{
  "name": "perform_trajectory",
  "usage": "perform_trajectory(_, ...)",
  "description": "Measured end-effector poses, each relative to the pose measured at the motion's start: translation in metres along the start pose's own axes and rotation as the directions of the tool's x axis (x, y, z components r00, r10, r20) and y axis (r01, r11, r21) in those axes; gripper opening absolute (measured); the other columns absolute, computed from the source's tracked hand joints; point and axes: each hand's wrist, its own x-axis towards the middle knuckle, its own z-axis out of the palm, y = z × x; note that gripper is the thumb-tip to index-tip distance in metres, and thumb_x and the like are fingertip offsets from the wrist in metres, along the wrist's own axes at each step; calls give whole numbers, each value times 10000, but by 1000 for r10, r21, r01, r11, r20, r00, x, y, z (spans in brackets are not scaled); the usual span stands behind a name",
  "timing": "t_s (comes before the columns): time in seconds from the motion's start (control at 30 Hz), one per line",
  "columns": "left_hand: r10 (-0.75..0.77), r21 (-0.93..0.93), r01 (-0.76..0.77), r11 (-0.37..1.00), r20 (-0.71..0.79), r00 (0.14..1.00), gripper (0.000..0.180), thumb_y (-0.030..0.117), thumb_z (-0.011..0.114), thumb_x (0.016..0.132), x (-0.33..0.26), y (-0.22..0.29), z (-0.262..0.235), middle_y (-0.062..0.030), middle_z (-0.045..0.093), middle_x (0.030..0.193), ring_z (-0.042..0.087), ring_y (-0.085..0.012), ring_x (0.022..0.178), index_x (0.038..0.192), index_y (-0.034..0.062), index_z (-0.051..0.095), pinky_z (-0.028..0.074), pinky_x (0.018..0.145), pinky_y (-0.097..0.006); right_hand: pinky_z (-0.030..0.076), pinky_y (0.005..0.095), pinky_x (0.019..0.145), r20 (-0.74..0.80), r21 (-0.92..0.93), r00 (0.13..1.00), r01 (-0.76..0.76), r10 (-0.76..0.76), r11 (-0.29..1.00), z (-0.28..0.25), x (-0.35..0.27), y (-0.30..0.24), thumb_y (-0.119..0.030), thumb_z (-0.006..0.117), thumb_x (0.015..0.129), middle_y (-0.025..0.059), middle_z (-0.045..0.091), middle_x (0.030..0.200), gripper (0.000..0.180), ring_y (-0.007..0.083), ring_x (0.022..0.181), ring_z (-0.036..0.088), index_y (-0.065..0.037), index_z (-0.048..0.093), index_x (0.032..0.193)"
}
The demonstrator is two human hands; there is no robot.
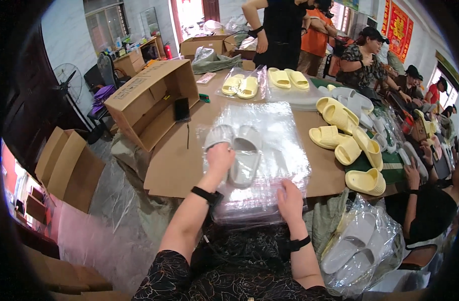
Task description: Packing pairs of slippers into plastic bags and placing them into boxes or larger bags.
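Brown cardboard [169, 168] covers the worktable across the middle of the frame, an open carton [151, 80] standing at upper left and yellow slippers [366, 181] lying at centre right; a pair of grey slippers [245, 173] lies at the centre, over a stack of clear bags [279, 138]; the left hand [221, 156] bends its fingers at the left slipper, grip unclear; the right hand [291, 200] touches the stack's lower right edge, and whether its fingers pinch plastic I cannot tell.
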Motion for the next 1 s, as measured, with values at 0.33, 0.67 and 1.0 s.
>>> perform_trajectory(0.33,-221,252,267,930,-196,955,262,261,570,787,-12,-146,-107,-204,664,855,643,-402,787,818,8,632,505,708,-497,427,467,883,-9,-111,986,166,-168,980,11,1,15,-169,623,852,179,591,1113,230,377,1024,547,-24,569,1022)
perform_trajectory(0.67,-333,272,333,903,-49,942,334,282,642,826,6,-153,-116,-252,647,1001,636,-406,884,995,-6,639,502,797,-482,451,419,893,67,152,997,-36,26,988,-14,16,19,-168,649,846,182,623,1047,241,356,1034,570,-15,615,1029)
perform_trajectory(1.0,87,-33,-86,996,37,996,650,325,658,859,-58,-18,-14,-297,555,1230,518,-432,1167,1293,-111,449,414,986,-457,456,455,874,-118,-322,934,-358,338,876,5,132,105,-394,578,891,225,618,1110,443,389,1041,582,-11,627,1109)
